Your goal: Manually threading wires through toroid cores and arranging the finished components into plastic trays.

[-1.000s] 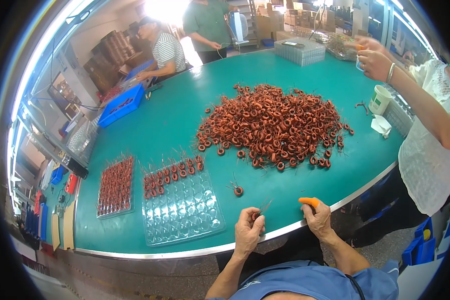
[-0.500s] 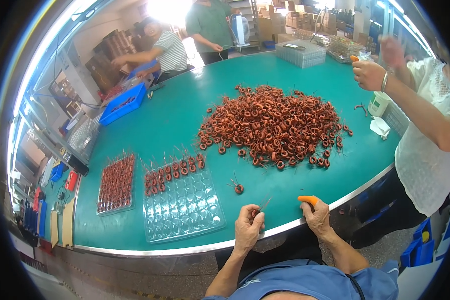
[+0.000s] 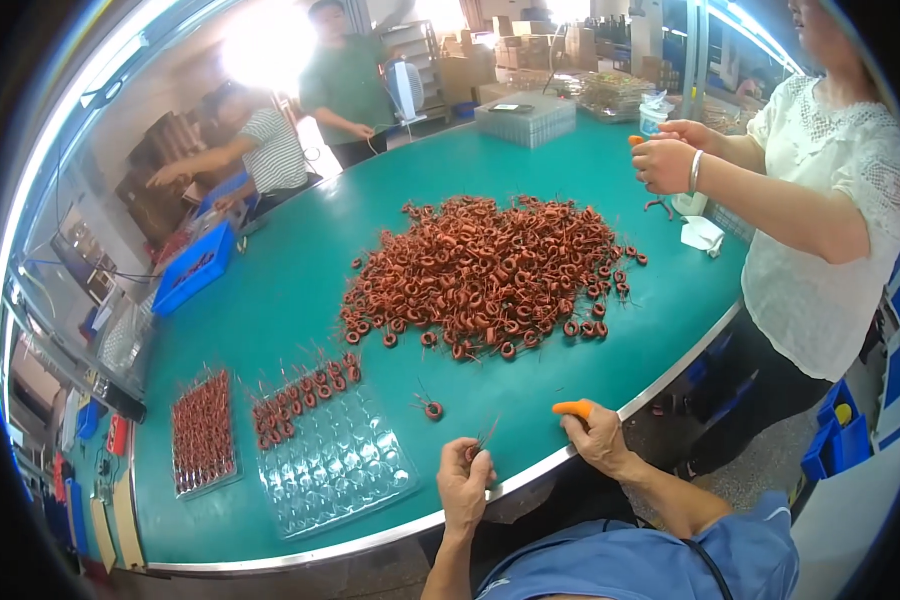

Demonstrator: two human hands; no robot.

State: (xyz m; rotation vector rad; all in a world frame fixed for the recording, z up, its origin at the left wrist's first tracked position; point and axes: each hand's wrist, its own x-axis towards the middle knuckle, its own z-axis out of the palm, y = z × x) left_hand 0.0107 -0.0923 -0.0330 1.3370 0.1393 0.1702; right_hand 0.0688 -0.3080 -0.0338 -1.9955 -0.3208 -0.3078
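My left hand (image 3: pixel 463 492) is closed around a small copper-red ring coil (image 3: pixel 472 453), its thin wire leads sticking up past the fingers. To its right, at the table's front edge, my right hand (image 3: pixel 600 442) has its index finger stretched out under an orange cover like a finger cot (image 3: pixel 572 409); the thumb is apart below it, and I see nothing held. A single ring coil (image 3: pixel 433 410) with upright leads lies just beyond my left hand. Left of that, a clear plastic tray (image 3: pixel 345 485) has coils in its far rows and bare pockets nearer me.
A large heap of ring coils (image 3: pixel 490 275) covers the middle of the green table (image 3: pixel 370 185). Another tray full of coils (image 3: pixel 202 435) stands far left, with a blue bin (image 3: pixel 192 272) beyond. A co-worker in white (image 3: pixel 805 200) stands at right; other people are behind the table.
My view has swung right, so the table's things sit further left in it. The coil stays in my left hand. The co-worker at right has brought both hands together.
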